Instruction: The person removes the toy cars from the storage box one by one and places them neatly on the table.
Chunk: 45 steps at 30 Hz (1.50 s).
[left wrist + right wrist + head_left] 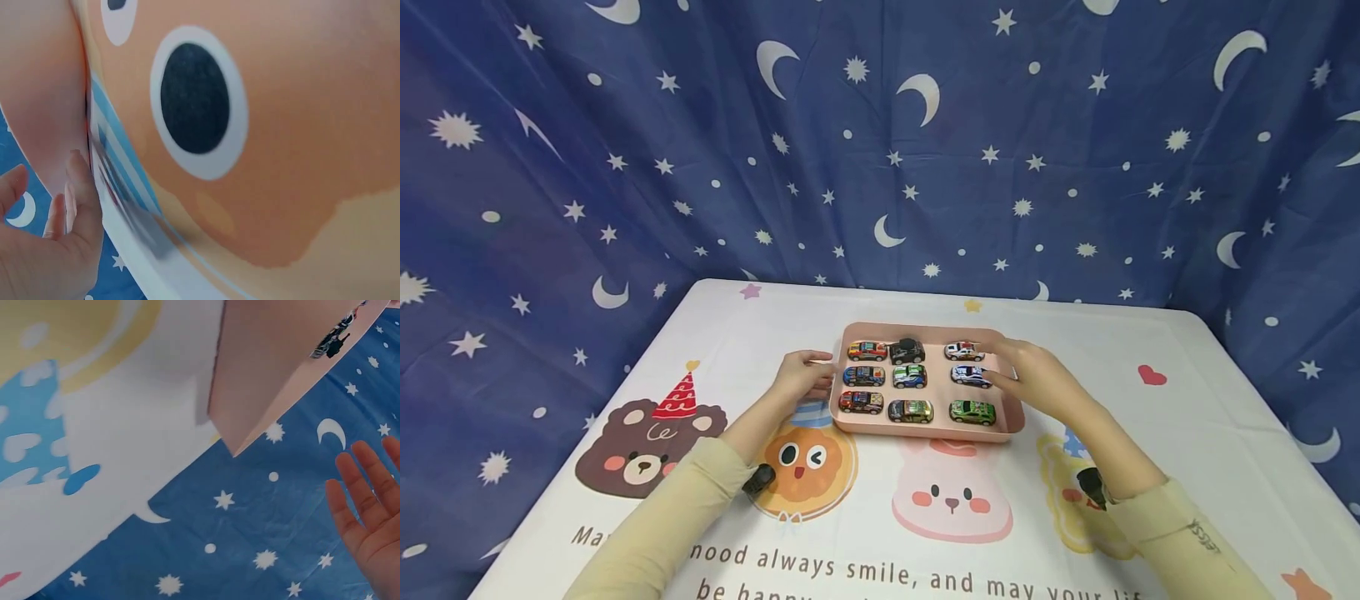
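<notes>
A pink tray (925,431) lies on the table and holds several toy cars in three rows, among them a black car (907,351), a white car (972,376) and a green car (972,412). My left hand (808,377) is at the tray's left wall, and in the left wrist view its fingers (70,200) lie against the pink wall (37,112). My right hand (1037,379) hovers at the tray's right edge near the white car. In the right wrist view its fingers (372,512) are straight and apart from the tray (275,369).
The table wears a white cloth (1187,400) printed with a bear (640,446), an orange face (805,467) and a rabbit (951,500). A blue curtain with stars and moons (880,142) hangs behind and beside the table.
</notes>
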Each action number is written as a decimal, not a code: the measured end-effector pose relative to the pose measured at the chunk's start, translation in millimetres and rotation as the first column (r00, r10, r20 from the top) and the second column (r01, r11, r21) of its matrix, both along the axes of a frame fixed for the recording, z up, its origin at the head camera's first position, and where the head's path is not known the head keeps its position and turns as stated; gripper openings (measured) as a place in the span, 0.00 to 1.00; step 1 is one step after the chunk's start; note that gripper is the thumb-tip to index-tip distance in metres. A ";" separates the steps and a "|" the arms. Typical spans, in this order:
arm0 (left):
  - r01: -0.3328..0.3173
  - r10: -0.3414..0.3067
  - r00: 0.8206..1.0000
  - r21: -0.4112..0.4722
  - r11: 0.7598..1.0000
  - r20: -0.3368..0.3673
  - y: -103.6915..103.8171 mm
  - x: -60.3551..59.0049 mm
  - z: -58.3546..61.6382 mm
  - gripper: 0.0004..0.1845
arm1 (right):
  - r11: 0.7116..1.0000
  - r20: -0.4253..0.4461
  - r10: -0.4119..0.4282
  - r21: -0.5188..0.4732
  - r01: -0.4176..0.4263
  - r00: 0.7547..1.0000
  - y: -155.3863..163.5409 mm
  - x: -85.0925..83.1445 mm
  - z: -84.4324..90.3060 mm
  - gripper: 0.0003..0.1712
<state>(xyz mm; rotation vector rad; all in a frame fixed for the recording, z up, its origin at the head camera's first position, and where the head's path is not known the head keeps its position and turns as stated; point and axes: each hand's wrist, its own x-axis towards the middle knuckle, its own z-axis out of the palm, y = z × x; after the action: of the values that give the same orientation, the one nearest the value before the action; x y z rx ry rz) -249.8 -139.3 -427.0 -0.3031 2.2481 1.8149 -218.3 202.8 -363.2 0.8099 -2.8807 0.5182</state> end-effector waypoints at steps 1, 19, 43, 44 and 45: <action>-0.003 0.003 1.000 -0.006 1.000 0.005 0.6 0.0 0.1 0.22 | 1.000 0.004 0.005 0.006 -0.005 1.000 -3.2 -1.3 0.8 0.29; -0.054 0.045 0.997 -0.140 0.989 -0.066 17.4 3.1 -3.3 0.13 | 0.975 0.044 0.139 0.166 -0.145 0.989 -61.1 -28.8 16.9 0.23; -0.093 0.082 0.994 -0.143 0.985 -0.077 14.2 7.1 -2.0 0.13 | 0.926 0.194 0.270 0.216 -0.309 0.943 -134.5 -93.2 -10.5 0.22; -0.093 0.081 0.993 -0.145 0.985 -0.084 15.5 6.8 -2.2 0.12 | 0.928 0.195 0.263 0.217 -0.303 0.945 -135.1 -95.0 -11.6 0.22; -0.092 0.079 0.993 -0.148 0.985 -0.089 16.5 6.4 -2.6 0.12 | 0.930 0.197 0.253 0.220 -0.295 0.947 -135.5 -96.4 -12.8 0.21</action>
<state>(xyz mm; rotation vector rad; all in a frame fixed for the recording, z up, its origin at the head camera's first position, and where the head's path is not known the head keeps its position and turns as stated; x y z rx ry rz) -243.4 -122.7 -429.6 -0.3631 2.4728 1.7298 -314.8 67.3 -376.0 1.2812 -3.0410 0.2611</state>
